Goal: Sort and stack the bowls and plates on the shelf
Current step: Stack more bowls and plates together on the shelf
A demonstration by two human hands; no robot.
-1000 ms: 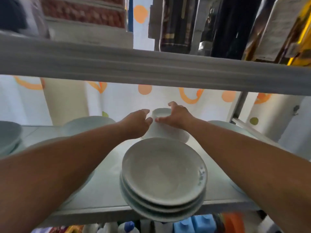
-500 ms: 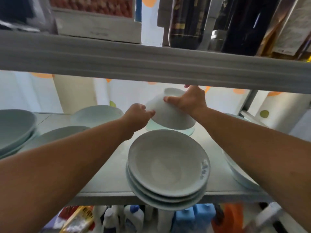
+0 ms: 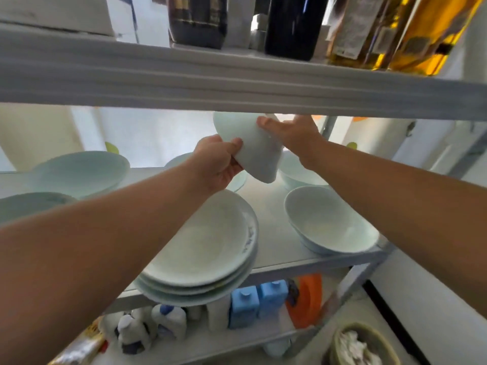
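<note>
A pale white bowl (image 3: 250, 148) hangs tilted in the air above the middle shelf (image 3: 274, 248), its upper part hidden behind the shelf above. My left hand (image 3: 217, 163) grips its lower left rim and my right hand (image 3: 292, 134) presses on its right side. Below it, a stack of three white plates (image 3: 203, 248) overhangs the shelf's front edge. A deep white bowl (image 3: 329, 222) sits at the front right, with another bowl (image 3: 295, 171) behind it. More plates (image 3: 79, 171) lie at the left, and a further plate (image 3: 29, 206) lies in front of them.
The upper shelf's thick front edge (image 3: 237, 85) crosses the view just above my hands and carries dark bottles (image 3: 292, 25) and oil bottles (image 3: 421, 30). On the lower shelf stand blue containers (image 3: 257, 304) and an orange container (image 3: 307, 299). A basket (image 3: 361, 346) sits low right.
The upside-down bowl has been lifted off the shelf and tipped leftward, now held up near the upper shelf by both hands. The view has dropped, showing the right bowls and lower shelf.
</note>
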